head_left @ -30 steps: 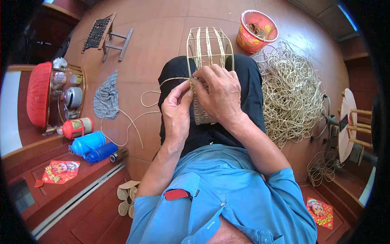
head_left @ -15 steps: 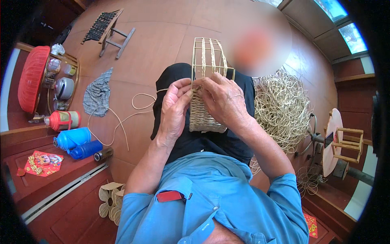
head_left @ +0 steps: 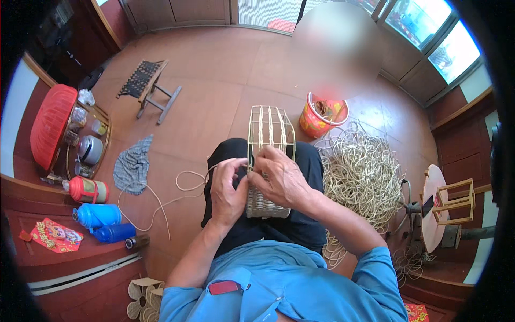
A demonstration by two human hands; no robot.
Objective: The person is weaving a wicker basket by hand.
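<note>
A half-woven basket [head_left: 268, 206] rests between my thighs, its lower part covered in tight pale weave. Bare wire frame [head_left: 294, 142] with lengthwise cord-wrapped strands stands up beyond the weave. At the basket's left edge, my left hand [head_left: 228, 190] is closed in a pinch where the weave meets the frame. A pale cord [head_left: 185, 199] trails from behind that hand to the floor at the left. My right hand [head_left: 281, 180] lies over the top of the weave with fingers bent inward, touching the strands. Its fingertips and whatever they grip are hidden.
A big heap of loose cord [head_left: 362, 182] lies right of my legs, with a patterned bucket [head_left: 316, 121] beyond it. Right is a round board [head_left: 432, 209] on a stand. Left are a folding stool [head_left: 145, 83], a cloth [head_left: 132, 163] and blue bottles [head_left: 99, 216].
The view has tipped upward, so basket and hands sit lower in the picture and the bucket and far doorway show. Both hands stay at the upper edge of the weave.
</note>
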